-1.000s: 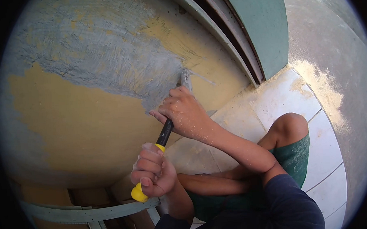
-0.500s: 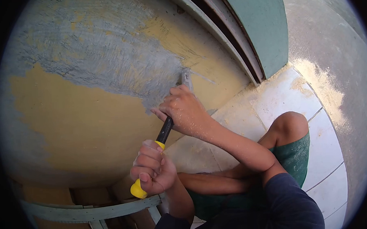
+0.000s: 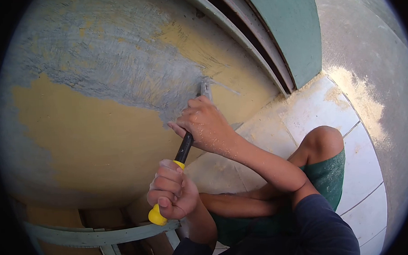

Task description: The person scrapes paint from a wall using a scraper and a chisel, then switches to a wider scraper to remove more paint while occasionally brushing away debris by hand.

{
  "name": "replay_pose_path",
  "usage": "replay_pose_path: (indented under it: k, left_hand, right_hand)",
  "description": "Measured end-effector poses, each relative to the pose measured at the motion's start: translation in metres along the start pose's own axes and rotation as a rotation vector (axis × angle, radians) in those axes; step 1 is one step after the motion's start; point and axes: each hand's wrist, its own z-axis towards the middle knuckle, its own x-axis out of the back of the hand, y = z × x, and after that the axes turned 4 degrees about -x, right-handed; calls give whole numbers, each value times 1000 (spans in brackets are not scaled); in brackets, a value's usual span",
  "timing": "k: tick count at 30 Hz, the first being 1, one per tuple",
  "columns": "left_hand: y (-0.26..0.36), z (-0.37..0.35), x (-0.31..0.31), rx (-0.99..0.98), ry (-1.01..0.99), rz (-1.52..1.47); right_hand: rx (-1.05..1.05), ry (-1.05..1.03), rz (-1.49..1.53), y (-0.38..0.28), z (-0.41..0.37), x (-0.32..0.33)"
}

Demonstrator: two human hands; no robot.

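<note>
1. Currently the left hand [image 3: 173, 195] is closed in a full fist around the yellow handle [image 3: 156, 217] of a paint scraper [image 3: 183, 149], directly below the grey scraped patch [image 3: 119, 63].
2. Right hand [image 3: 206, 125] is clamped over the front of the tool, fingers pressed together and bearing down on it, at the patch's lower right edge.
3. Scraper blade [image 3: 205, 88] shows just above the right knuckles. It lies against the wall at the patch's right tip, and the black shaft runs down from there to the left fist.
4. Work done, as judged: the patch is bare grey plaster across the upper wall, with thin yellow streaks left inside it.
5. Work outstanding, as judged: a broad field of yellow paint [image 3: 91, 141] lies intact below the patch, and a narrower band sits to its right, against the green door frame [image 3: 254, 38]. Roughly half the visible face is uncleared.
6. Yellow paint dust [image 3: 357, 98] lies on the tiled floor [image 3: 312, 109], well to the right of the patch; fine dust also speckles the right hand.
</note>
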Motion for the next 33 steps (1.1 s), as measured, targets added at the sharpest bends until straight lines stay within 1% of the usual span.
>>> replay_pose_path:
  k: [2,5,7,9,10,12,13,14,15,17,19,20,21,22,24,25,27,28,30,31,32,33]
  left_hand:
    - [3,2,0,5,6,-1]
    - [13,0,-4,-43,-2,27]
    - [26,-1,-8,-147,-61,83]
    - [38,0,-11,-197,-59,115]
    - [41,-1,-12,-233,-61,148]
    - [47,0,-7,-270,-28,139]
    - [50,0,-4,-259,-58,159]
    - [53,-1,-2,-247,-89,180]
    - [54,-3,0,-257,-66,176]
    - [55,-5,2,-272,-252,207]
    - [62,-13,-5,-266,-444,216]
    - [64,-23,-14,-257,-533,216]
    - [67,-35,-25,-247,-624,220]
    - [76,-48,-32,-134,-825,266]
    - [76,-89,-45,-41,-944,247]
    - [76,-104,-44,-45,-924,248]
    - [77,-126,-43,12,-884,284]
    - [80,-130,-40,-1,-870,281]
    - [89,-134,-25,217,-824,335]
    - [88,-134,-15,329,-799,311]
    - [84,-138,-4,317,-786,309]
    - [80,-142,7,401,-758,349]
  right_hand:
    - [-54,-24,-32,-1,2,2]
    - [-37,-18,15,-14,3,13]
    - [-3,-52,18,-27,6,27]
    - [31,-91,9,-41,8,41]
    - [0,24,-35,-48,8,47]
    - [-6,126,-95,-62,6,64]
    - [-115,15,-118,-69,1,76]
    - [-163,-44,-137,-75,-3,90]
    - [-210,-105,-158,-81,-6,103]
    - [-742,-749,-13,-90,-11,132]
    - [-1122,-917,638,-69,-67,133]
    - [-1204,-965,855,-75,-91,134]
    - [-1433,-806,1092,-87,-117,132]
    - [-1543,-696,1187,-83,-148,131]
    - [-1430,-493,1072,-73,-197,125]
    - [-1430,-505,1052,-75,-207,129]
    - [-1647,-248,1132,-78,-216,136]
    - [-1638,-249,1114,-77,-216,138]
    - [-1640,24,1307,-82,-213,139]
    - [-1623,36,1303,-85,-203,141]
    - [-1614,29,1289,-82,-197,143]
    - [-1542,-40,1423,-77,-191,143]
